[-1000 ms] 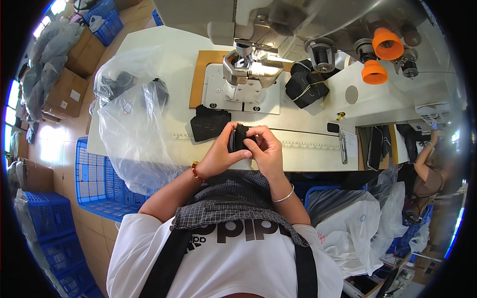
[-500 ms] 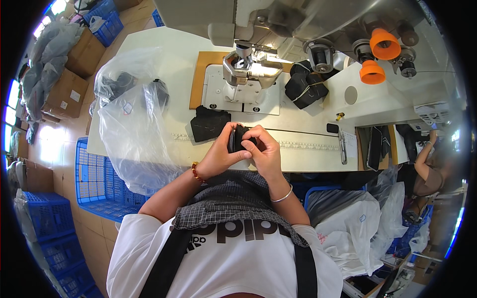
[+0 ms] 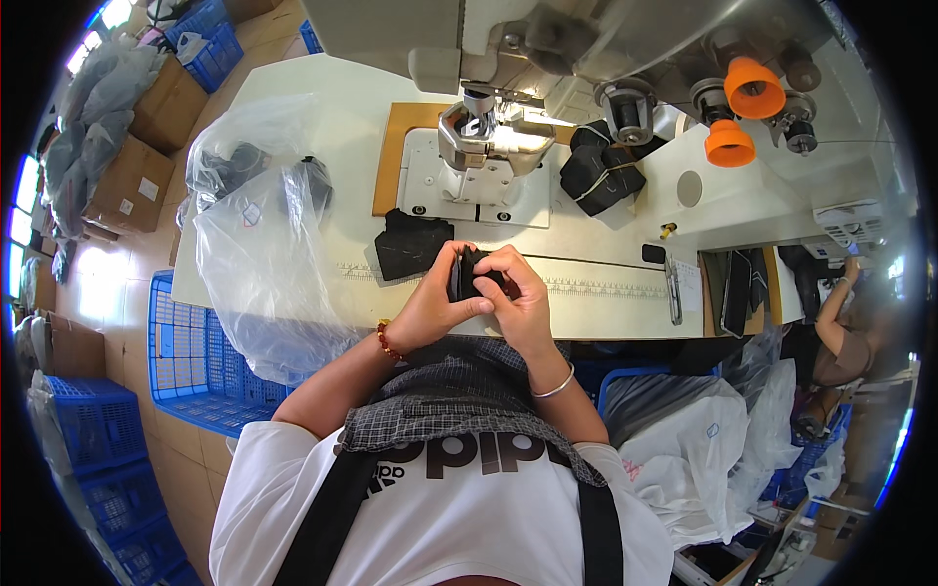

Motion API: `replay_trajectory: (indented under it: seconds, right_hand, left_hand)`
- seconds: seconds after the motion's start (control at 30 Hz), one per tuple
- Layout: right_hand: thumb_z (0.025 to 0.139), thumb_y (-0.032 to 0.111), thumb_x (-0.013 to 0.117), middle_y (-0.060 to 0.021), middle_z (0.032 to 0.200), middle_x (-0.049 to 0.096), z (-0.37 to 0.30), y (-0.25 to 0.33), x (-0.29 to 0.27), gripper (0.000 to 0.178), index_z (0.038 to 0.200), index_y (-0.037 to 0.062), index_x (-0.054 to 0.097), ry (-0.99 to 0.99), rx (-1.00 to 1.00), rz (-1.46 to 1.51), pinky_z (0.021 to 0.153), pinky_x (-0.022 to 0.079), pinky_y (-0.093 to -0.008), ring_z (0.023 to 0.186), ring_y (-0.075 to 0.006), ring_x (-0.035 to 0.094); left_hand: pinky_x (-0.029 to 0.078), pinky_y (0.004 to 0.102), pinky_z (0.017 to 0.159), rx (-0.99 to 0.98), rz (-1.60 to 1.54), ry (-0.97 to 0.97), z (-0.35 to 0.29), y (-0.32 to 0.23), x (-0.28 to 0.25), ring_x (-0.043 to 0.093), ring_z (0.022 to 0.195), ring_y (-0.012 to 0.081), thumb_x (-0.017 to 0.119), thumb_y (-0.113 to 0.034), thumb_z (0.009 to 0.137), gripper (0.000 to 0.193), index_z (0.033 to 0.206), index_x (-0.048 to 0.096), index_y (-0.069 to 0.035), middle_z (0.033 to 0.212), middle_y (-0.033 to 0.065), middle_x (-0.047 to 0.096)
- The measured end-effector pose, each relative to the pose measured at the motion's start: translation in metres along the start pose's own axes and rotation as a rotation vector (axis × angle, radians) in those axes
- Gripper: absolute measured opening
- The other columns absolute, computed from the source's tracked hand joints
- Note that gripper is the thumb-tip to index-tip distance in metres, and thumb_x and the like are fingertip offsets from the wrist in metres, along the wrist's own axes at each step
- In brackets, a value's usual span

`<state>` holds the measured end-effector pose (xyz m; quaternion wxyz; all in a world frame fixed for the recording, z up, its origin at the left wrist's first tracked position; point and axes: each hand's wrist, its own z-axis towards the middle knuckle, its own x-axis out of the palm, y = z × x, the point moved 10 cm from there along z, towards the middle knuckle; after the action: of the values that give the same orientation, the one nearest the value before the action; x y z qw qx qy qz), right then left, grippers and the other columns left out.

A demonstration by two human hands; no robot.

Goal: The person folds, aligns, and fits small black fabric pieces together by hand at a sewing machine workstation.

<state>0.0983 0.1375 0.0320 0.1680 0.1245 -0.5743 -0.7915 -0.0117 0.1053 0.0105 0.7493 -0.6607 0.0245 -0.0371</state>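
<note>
Pinched close, our left hand (image 3: 440, 301) and right hand (image 3: 520, 299) hold, at the near edge of the white sewing table (image 3: 342, 234), black fabric pieces (image 3: 463, 278) whose layers we seem to be separating, likely needing delicate thumb pressure next.

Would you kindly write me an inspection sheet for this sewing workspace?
Surface: pale table with a ruler strip near its front edge.
Job's things: black piece in the hands; dark fabric lying left, before the sewing machine.
Clutter: plastic bag at left, draping over the edge; tied black bundle at right.
Hands: left hand and right hand hold the black piece.
Cables: nothing seen clearly.
Surroundings: blue crates and cardboard boxes left; co-worker right.
</note>
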Motion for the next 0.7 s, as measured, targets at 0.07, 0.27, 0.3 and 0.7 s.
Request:
replay_trajectory:
  seconds: [0.07,0.27,0.3,0.7]
  right_hand:
    - [0.084,0.001,0.073,0.0021,0.088,0.055,0.0014,-0.0006,-0.0004,0.013,0.094,0.0055,0.065,0.009,-0.001,0.022,0.059,0.036,-0.0193,0.068,-0.0043,0.045]
    - [0.084,0.001,0.073,0.0024,0.088,0.055,0.0019,-0.0052,-0.0009,0.012,0.091,0.0056,0.065,0.026,0.025,0.061,0.059,0.035,-0.0194,0.068,-0.004,0.044]
    - [0.084,0.0,0.073,0.0024,0.088,0.055,0.0028,-0.0045,-0.0002,0.012,0.091,0.0057,0.064,0.028,0.032,0.067,0.059,0.036,-0.0193,0.069,-0.0041,0.045]
    - [0.085,0.002,0.073,0.0012,0.088,0.053,0.0042,0.0022,0.0017,0.011,0.092,0.0043,0.064,0.059,0.008,0.028,0.061,0.037,-0.02,0.071,-0.0054,0.047]
  left_hand:
    - [0.043,0.0306,0.099,-0.021,-0.04,0.007,0.0,-0.0013,0.0016,0.05,0.111,0.0137,0.085,-0.027,0.08,0.073,0.132,0.04,-0.002,0.118,0.0069,0.052]
    - [0.044,0.0311,0.098,-0.009,-0.032,0.013,0.0002,0.0003,0.0018,0.051,0.11,0.0142,0.086,-0.027,0.079,0.074,0.131,0.04,-0.003,0.117,0.0075,0.053]
    - [0.044,0.0311,0.098,-0.009,-0.032,0.013,0.0002,0.0007,0.0016,0.051,0.11,0.0142,0.086,-0.027,0.079,0.074,0.131,0.04,-0.003,0.117,0.0075,0.053]
    - [0.044,0.032,0.099,-0.014,-0.023,0.008,0.0,0.0021,0.001,0.051,0.112,0.0155,0.087,-0.024,0.078,0.077,0.134,0.038,-0.002,0.12,0.0086,0.053]
